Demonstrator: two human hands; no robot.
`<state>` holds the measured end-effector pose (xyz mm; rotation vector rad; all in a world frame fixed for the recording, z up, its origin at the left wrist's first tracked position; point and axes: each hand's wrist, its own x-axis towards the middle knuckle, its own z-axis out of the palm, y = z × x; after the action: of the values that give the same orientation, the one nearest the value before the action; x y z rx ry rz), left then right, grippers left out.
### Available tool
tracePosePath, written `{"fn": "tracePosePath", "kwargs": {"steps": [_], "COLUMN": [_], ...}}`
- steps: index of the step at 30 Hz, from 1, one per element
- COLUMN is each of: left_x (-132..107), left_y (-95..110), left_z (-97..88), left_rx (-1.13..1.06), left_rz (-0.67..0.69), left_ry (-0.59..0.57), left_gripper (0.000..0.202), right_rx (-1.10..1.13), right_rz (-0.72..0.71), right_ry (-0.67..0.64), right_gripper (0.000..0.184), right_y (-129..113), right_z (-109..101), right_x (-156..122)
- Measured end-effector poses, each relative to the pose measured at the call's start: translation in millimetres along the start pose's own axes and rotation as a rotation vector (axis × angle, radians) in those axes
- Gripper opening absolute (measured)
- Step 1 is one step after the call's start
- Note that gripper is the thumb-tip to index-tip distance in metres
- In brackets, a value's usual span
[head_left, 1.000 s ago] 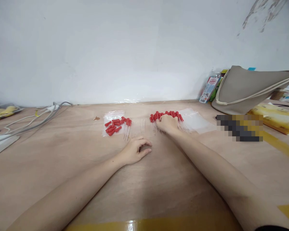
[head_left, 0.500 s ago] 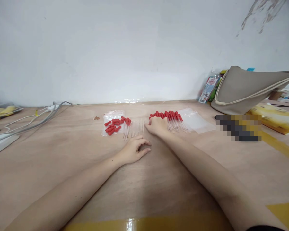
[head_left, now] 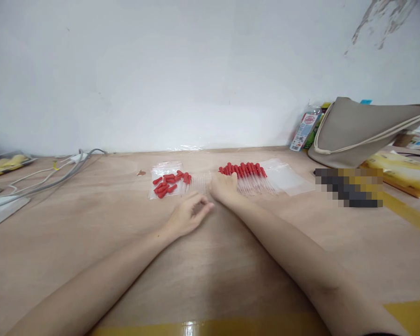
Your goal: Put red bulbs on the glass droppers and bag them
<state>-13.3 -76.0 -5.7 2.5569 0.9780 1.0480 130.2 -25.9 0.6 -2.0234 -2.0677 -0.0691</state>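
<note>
A plain white wall (head_left: 161,84) rises behind the pale wooden worktop (head_left: 91,224), with a grey scuffed stain (head_left: 381,18) at its upper right. Yellow tape (head_left: 231,327) edges the worktop's near side and shines under soft, even light.

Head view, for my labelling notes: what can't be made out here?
All in the head view:
Right hand, grip: its own back hides the fingertips.
Left hand: curled; anything held is too small to see.
Clear tubes: too faint to count.
Pixelated patch: blurred out.
</note>
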Motion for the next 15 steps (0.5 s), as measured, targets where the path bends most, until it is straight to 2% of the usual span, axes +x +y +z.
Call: {"fn": "tracePosePath", "kwargs": {"steps": [2, 3, 6, 7, 10, 12, 15], "left_x": [8.0, 12.5, 25.9, 30.4, 45.6, 57.9, 76.0], "left_y": [-14.7, -25.0, -62.2, -74.6, -103.8, -115.3, -123.8], "left_z": [-16.7, -25.9, -49.4, -54.3, -59.1, -57.0, -52.9], "left_rx": [0.162, 0.239, 0.406, 0.436, 0.586, 0.683, 0.705], "left_rz": [-0.059, -0.113, -0.248, -0.285, -0.338, -0.327, -0.281], "left_ry": [0.169, 0.222, 0.221, 0.184, -0.029, -0.185, -0.359], "left_gripper": [0.024, 0.025, 0.015, 0.016, 0.025, 0.03, 0.03], "right_rx": [-0.023, -0.048, -0.061, -0.033, 0.108, 0.201, 0.27], "right_rz": [-0.063, -0.139, -0.346, -0.405, -0.5, -0.521, -0.556], "right_ry": [0.104, 0.216, 0.4, 0.446, 0.533, 0.546, 0.526], "right_gripper": [0.026, 0.028, 0.028, 0.027, 0.021, 0.015, 0.019], "right_y": [9.4, 16.3, 42.4, 51.2, 72.6, 80.6, 84.4], "right_z": [0.6, 2.0, 8.1, 10.0, 12.6, 12.7, 12.9], "right_x": [-12.8, -19.7, -40.8, -47.5, -64.7, -72.3, -76.7]}}
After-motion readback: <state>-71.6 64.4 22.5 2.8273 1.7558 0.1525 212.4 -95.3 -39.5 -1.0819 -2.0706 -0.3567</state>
